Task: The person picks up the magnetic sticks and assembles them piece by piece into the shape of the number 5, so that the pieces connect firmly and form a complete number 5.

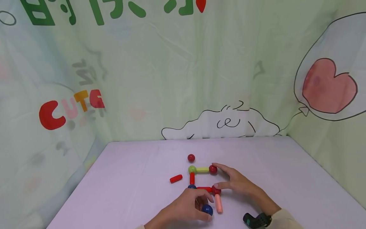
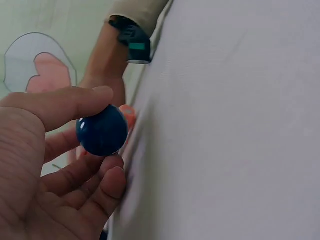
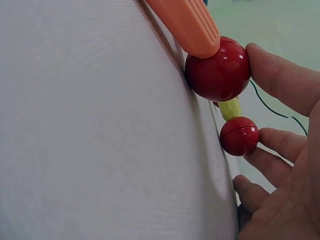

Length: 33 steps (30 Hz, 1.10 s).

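Observation:
My left hand (image 1: 184, 206) pinches a blue ball (image 2: 102, 131) between thumb and fingers, low over the table beside a salmon-coloured rod (image 1: 218, 204). That rod points toward me from the near red ball (image 1: 216, 190), which my right hand (image 1: 241, 182) touches with its thumb. Its other fingertips rest at the far red ball (image 3: 240, 136). A yellow-green rod (image 1: 202, 170) links the far red ball to a green ball (image 1: 192, 169). From there a red rod (image 1: 192, 178) runs to another blue ball (image 1: 192, 187), partly hidden by my left hand. A second red rod (image 1: 204, 189) joins it to the near red ball.
A loose red rod (image 1: 176, 178) lies left of the joined pieces, and a loose red ball (image 1: 191, 157) sits behind them. The white table (image 1: 128, 178) meets a printed curtain (image 1: 183, 70) at the back. A dark band (image 1: 256, 220) circles my right wrist.

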Each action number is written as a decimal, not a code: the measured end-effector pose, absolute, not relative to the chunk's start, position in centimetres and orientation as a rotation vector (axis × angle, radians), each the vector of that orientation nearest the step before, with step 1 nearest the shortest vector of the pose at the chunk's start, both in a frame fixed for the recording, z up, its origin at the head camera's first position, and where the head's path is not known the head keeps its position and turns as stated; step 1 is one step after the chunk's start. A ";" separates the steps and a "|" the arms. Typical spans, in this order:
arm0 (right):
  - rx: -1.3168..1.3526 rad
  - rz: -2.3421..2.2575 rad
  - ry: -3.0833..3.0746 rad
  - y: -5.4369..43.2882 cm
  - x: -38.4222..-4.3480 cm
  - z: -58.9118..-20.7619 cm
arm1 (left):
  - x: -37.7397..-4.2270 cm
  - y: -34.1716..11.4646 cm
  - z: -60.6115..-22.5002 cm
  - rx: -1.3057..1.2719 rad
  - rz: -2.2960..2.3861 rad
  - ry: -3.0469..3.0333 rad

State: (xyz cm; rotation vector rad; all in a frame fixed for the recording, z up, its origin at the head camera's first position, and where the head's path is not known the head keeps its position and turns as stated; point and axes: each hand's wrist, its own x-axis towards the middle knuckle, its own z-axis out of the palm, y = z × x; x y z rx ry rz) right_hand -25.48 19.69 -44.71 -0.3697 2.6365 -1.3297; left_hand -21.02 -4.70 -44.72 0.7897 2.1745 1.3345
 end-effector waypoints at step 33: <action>-0.397 -1.336 2.617 19.9 -25.8 -44.8 | -21.8 -1.5 -43.3 1.063 0.728 2.227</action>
